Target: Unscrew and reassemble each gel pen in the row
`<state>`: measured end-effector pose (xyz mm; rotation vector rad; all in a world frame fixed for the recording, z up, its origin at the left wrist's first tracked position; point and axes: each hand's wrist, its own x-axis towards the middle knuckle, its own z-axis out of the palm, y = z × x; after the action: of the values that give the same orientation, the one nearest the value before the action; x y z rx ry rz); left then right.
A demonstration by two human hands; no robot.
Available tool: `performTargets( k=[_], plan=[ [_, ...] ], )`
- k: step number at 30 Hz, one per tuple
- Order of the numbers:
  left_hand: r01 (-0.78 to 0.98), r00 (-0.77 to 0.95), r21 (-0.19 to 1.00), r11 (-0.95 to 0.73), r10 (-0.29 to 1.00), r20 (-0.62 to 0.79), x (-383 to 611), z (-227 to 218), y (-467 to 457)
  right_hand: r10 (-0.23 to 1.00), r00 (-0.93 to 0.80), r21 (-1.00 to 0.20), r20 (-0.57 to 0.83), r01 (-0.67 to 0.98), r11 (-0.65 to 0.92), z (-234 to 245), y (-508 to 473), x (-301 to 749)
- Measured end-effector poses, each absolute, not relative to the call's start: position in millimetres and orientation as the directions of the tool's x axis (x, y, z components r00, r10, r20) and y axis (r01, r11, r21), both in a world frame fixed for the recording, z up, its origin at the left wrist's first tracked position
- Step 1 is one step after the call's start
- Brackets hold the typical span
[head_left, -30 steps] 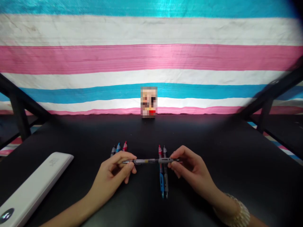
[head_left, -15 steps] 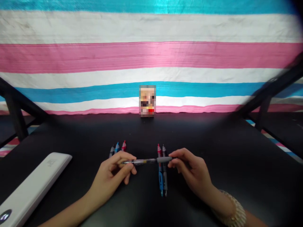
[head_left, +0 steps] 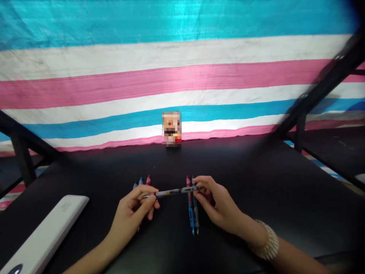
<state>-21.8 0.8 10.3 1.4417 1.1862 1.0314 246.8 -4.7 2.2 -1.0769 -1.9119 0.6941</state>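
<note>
Between my two hands a pen [head_left: 171,192] with a clear barrel and a grey end is held nearly level above the table. My left hand [head_left: 135,209] pinches its tip end between thumb and fingers. Thumb and fingers of my right hand [head_left: 218,199] close on the grey end. Below the held pen, a pen with a blue end [head_left: 191,215] and a pen with a grey end [head_left: 196,215] lie side by side. Behind my left hand, the ends of a red pen [head_left: 148,179], a blue pen [head_left: 140,181] and a dark pen [head_left: 135,185] show; the hand hides their rest.
A long white device [head_left: 48,236], resembling a power bank, lies at the left of the black table [head_left: 242,167]. A small blurred-out box [head_left: 171,129] stands at the back edge before a striped sheet [head_left: 114,95]. Black frame bars [head_left: 316,87] rise at both sides.
The held pen has turned about its length, so its clip now faces me. My right hand has shifted slightly left with it. The camera view has tilted.
</note>
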Motion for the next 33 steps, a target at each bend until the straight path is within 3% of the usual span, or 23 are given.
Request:
performTargets(
  k=[4, 12, 33],
  plan=[
    [0.147, 0.183, 0.989, -0.034, 0.983, 0.006, -23.1, 7.0, 0.1, 0.831, -0.287, -0.71, 0.476, 0.433, 0.556, 1.0, -1.2, 247.1],
    [0.103, 0.202, 0.993, -0.058, 0.979, 0.036, -23.4, -0.6, 5.8, 0.772, -0.386, -0.567, 0.505, 0.526, 0.634, -1.8, 2.4, 247.9],
    [-0.013, 0.199, 0.998, -0.061, 0.978, 0.062, -18.6, -5.5, 11.5, 0.679, -0.349, -0.539, 0.646, 0.42, 0.73, -18.9, 7.6, 246.5]
  ],
)
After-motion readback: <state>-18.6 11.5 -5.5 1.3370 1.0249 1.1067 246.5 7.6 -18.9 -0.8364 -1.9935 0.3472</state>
